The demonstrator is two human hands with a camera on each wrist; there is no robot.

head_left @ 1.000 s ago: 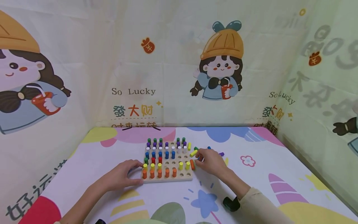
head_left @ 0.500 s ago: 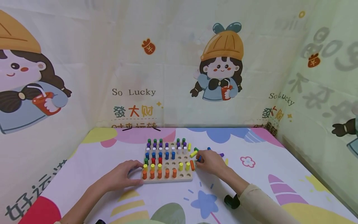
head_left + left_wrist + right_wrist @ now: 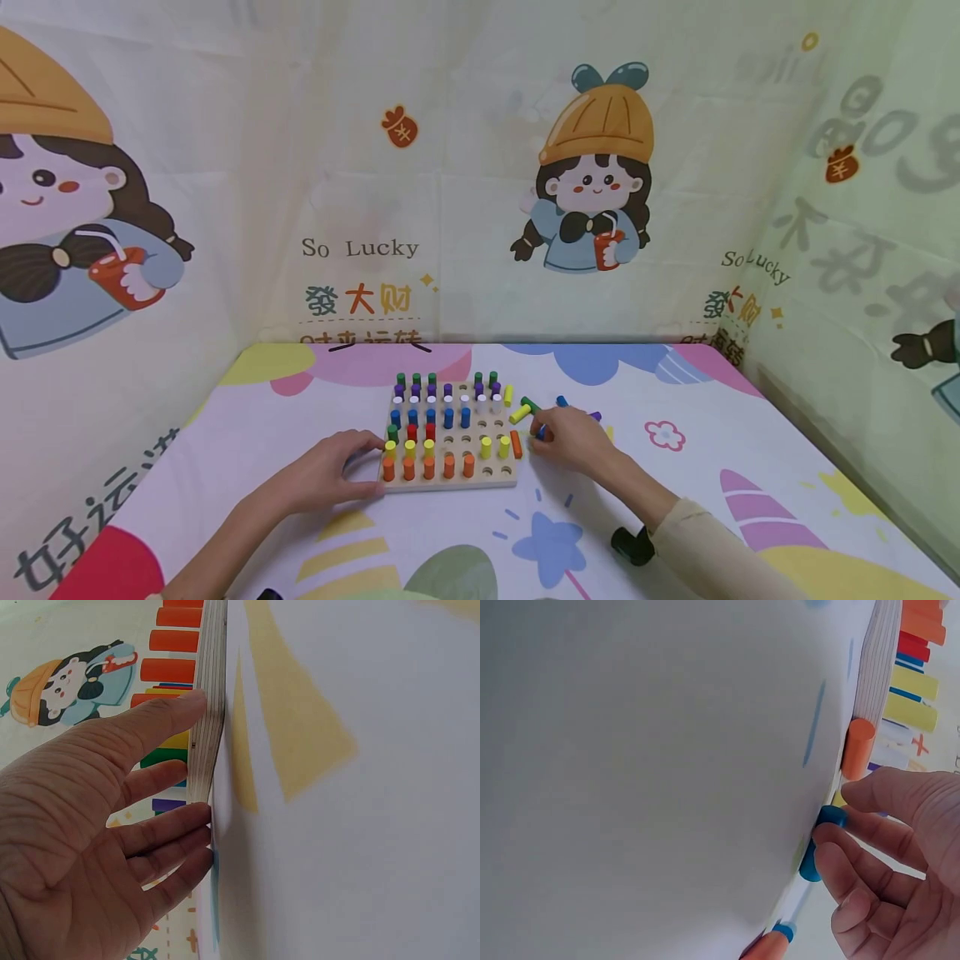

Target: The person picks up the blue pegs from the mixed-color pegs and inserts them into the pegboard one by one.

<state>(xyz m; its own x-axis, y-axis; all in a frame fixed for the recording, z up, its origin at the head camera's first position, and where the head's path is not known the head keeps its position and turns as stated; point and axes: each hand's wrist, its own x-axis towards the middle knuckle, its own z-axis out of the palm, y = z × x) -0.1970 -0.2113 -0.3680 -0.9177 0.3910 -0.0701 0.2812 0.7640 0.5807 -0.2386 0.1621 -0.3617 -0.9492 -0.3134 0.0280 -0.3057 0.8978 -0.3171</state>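
A wooden pegboard (image 3: pixel 491 479) stands on the table, with upright coloured pegs in rows: orange in front, then yellow, red with one green, blue, white, purple and green. My left hand (image 3: pixel 318 471) is at its left side, thumb touching the edge near the front corner; in the left wrist view the fingers (image 3: pixel 169 825) are extended and loose. Right of the board, my right hand (image 3: pixel 573 437) has bent fingers around a blue peg (image 3: pixel 810 862) low at the table. The thumb looks apart from this peg, whose middle is hidden by a fingertip.
Loose pegs lie right of the board: an orange peg (image 3: pixel 516 444) beside its edge, a yellow peg (image 3: pixel 520 414), another yellow peg (image 3: pixel 508 395), a green peg (image 3: pixel 530 405), a blue peg (image 3: pixel 562 401) and a purple peg (image 3: pixel 596 416). Printed fabric walls surround the table.
My right hand has shifted slightly right and toward me, and the blue peg at its fingers has moved with it. More of the green peg shows. The left hand has stayed put.
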